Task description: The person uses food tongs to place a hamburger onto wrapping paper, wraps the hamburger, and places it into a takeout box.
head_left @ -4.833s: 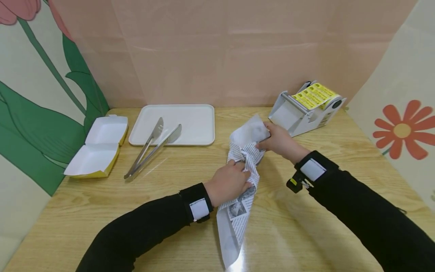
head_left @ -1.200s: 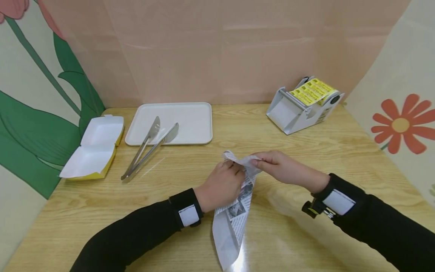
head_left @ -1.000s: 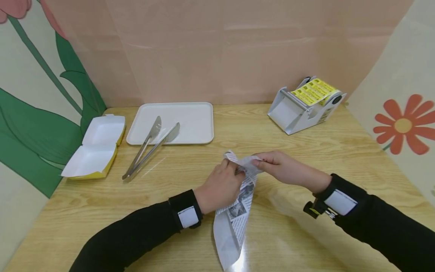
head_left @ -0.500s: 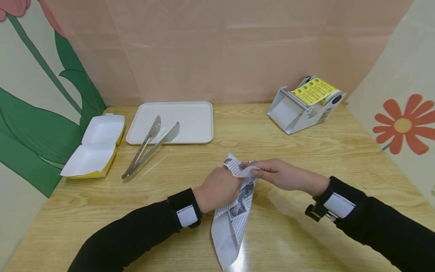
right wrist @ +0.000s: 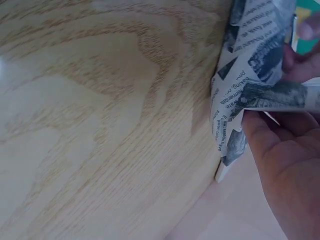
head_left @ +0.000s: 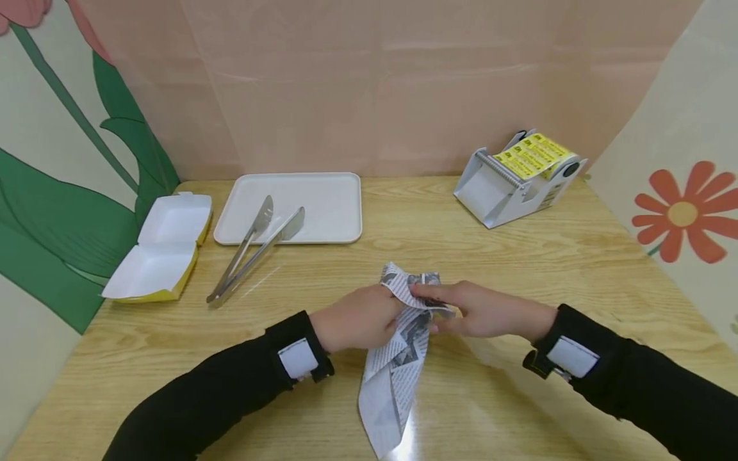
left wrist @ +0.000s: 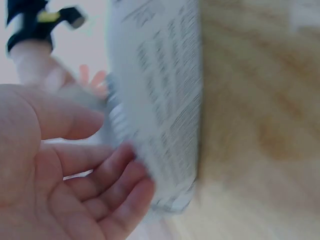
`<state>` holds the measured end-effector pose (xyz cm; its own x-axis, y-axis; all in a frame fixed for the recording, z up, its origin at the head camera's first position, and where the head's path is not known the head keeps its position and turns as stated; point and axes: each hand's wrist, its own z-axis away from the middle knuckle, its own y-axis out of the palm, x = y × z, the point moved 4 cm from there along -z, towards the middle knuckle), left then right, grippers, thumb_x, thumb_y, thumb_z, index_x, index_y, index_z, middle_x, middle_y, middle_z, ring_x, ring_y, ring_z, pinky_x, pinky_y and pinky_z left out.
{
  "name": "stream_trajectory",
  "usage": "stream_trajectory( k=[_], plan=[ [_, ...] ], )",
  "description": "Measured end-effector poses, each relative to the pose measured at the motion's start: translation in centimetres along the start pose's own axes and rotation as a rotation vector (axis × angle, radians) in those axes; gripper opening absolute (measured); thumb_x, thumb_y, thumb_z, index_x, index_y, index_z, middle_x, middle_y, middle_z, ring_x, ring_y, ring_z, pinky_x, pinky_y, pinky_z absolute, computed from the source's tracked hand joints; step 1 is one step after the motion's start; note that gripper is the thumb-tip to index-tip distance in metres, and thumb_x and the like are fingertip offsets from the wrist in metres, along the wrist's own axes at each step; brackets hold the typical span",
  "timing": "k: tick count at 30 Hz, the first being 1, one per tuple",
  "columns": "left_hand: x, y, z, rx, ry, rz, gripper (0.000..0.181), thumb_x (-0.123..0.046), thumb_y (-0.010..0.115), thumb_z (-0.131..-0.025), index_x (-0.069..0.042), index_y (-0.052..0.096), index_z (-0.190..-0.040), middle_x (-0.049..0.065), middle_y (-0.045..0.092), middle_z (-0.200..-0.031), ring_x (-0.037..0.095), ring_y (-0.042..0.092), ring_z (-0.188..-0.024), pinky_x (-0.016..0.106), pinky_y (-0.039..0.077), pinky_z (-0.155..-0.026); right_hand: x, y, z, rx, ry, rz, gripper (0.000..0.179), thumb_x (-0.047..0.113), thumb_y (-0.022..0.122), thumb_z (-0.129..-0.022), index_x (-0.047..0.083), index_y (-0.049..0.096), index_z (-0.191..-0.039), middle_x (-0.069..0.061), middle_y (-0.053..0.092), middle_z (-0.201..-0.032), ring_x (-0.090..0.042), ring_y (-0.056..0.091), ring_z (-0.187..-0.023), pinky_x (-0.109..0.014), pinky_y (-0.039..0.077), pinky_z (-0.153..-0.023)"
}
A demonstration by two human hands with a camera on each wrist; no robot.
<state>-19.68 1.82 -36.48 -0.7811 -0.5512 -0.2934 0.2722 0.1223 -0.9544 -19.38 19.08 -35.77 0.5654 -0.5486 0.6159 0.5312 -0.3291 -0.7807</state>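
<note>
A newsprint-patterned wrapping paper (head_left: 383, 392), folded into a long narrow bundle, lies on the table in front of me; whatever it wraps is hidden. At its far end, my right hand (head_left: 487, 312) pinches a folded flap between thumb and fingers. In the right wrist view, that paper strip (right wrist: 280, 96) runs across the right hand (right wrist: 295, 160). My left hand (head_left: 359, 318) is at the bundle's left side. The left wrist view shows its bent fingertips touching the paper (left wrist: 165, 100), with the thumb of the left hand (left wrist: 65, 185) standing apart from the fingers.
A white tray (head_left: 331, 208) stands at the back, with metal tongs (head_left: 245, 266) leaning on its front edge. An opened yellow-and-white box (head_left: 155, 259) sits at the left. A label dispenser (head_left: 501, 186) with yellow labels stands at the back right.
Both hands have come nearer the person since the earliest frame, and the far end of the paper is folded down. Lately the left hand has shifted slightly left, and the right hand has lowered its flap.
</note>
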Motion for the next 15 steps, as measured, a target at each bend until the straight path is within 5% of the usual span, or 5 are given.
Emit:
stream_trajectory(
  k=[4, 8, 11, 15],
  plan=[
    [1.2, -1.4, 0.3, 0.041, -0.054, 0.258, 0.015, -0.006, 0.054, -0.094, -0.006, 0.069, -0.093, -0.002, 0.059, -0.079, 0.007, 0.05, -0.065, 0.02, 0.041, -0.058, 0.4, 0.6, -0.1, 0.0, -0.02, 0.08, 0.065, 0.013, 0.068, -0.09, -0.005, 0.037, -0.145, -0.021, 0.042, -0.146, -0.032, 0.044, -0.131, -0.049, 0.038, -0.104],
    [2.6, -2.5, 0.3, 0.022, -0.124, 0.398, 0.022, -0.012, 0.053, -0.091, -0.008, 0.072, -0.081, -0.006, 0.059, -0.069, 0.006, 0.046, -0.056, 0.021, 0.038, -0.054, 0.9, 1.1, -0.1, -0.009, -0.004, 0.173, 0.069, 0.012, 0.071, -0.086, -0.005, 0.039, -0.144, -0.02, 0.035, -0.151, -0.034, 0.038, -0.136, -0.049, 0.037, -0.105],
    [3.6, -3.1, 0.1, -0.033, -0.221, 0.453, 0.033, -0.024, 0.053, -0.092, -0.009, 0.063, -0.064, -0.007, 0.051, -0.055, 0.007, 0.041, -0.049, 0.023, 0.032, -0.049, 1.1, 1.4, -0.1, -0.009, 0.022, 0.237, 0.071, 0.014, 0.073, -0.084, -0.003, 0.04, -0.144, -0.019, 0.026, -0.156, -0.035, 0.034, -0.138, -0.048, 0.038, -0.104],
    [4.7, -3.4, -0.2, -0.129, -0.352, 0.445, 0.047, -0.044, 0.053, -0.097, -0.012, 0.056, -0.062, -0.006, 0.048, -0.056, 0.01, 0.042, -0.05, 0.024, 0.032, -0.048, 1.5, 1.6, -0.3, -0.016, 0.034, 0.319, 0.073, 0.017, 0.075, -0.082, -0.004, 0.041, -0.143, -0.018, 0.023, -0.157, -0.036, 0.034, -0.137, -0.047, 0.039, -0.104]
  ],
)
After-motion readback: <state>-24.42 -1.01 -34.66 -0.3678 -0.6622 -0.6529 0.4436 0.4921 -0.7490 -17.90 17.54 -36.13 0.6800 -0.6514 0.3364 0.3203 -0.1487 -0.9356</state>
